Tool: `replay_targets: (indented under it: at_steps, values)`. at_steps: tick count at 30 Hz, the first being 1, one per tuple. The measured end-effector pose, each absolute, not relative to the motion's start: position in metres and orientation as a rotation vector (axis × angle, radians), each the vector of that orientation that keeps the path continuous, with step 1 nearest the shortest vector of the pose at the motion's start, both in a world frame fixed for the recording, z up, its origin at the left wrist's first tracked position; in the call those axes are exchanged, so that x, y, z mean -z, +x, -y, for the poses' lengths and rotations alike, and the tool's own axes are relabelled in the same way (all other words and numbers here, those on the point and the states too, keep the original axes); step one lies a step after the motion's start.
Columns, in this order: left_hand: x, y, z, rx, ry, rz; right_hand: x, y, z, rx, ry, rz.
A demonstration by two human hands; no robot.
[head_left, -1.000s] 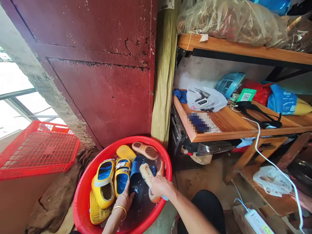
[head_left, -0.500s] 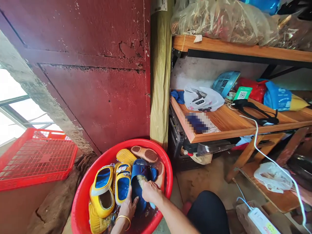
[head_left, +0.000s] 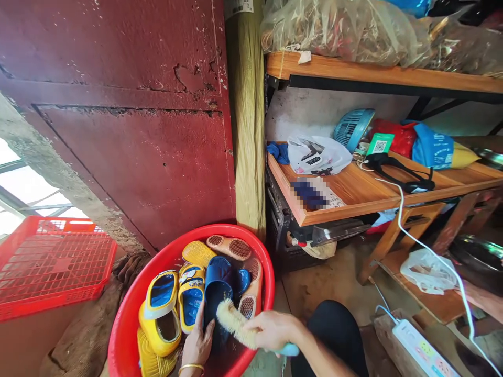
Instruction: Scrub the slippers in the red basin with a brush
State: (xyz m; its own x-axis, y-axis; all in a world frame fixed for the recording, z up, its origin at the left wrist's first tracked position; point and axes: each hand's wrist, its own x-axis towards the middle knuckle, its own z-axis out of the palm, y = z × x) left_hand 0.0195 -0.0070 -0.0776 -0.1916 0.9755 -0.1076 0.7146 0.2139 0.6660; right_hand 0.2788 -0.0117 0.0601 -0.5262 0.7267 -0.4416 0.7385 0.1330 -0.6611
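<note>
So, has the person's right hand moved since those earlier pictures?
Yes: the right hand, gripping the bristle brush, has moved away from the blue slipper, out past the red basin's rim.

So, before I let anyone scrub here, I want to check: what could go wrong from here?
The white power strip lies on a wooden beam low on the right, not far from the red basin, so drips flicked from the bristle brush in the right hand might reach it. The blue slipper gripped by the left hand looks wet and could slide free, and the crowded basin leaves little room.
</note>
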Motion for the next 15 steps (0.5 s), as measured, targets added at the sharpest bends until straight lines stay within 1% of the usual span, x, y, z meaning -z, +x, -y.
replay_targets:
  at_steps: [3,6,9,11,13,15]
  values:
    - [0.064,0.023,0.010,-0.780,1.602,-2.025,-0.053,0.294,0.000,1.988,1.508,-2.118]
    - [0.045,0.027,0.010,-0.863,1.675,-2.051,-0.027,0.293,-0.003,2.460,1.531,-1.942]
    - [0.022,0.026,0.006,-0.974,1.722,-2.082,0.000,0.286,0.000,2.726,1.529,-1.877]
    - [0.006,0.019,-0.002,-1.007,1.695,-2.142,0.011,0.284,0.002,2.853,1.434,-1.854]
    - [-0.009,0.005,-0.014,-0.961,1.624,-2.233,0.016,0.285,0.002,2.964,1.322,-1.828]
    - [-0.022,-0.014,-0.028,-0.865,1.553,-2.313,0.020,0.287,-0.002,3.055,1.314,-1.814]
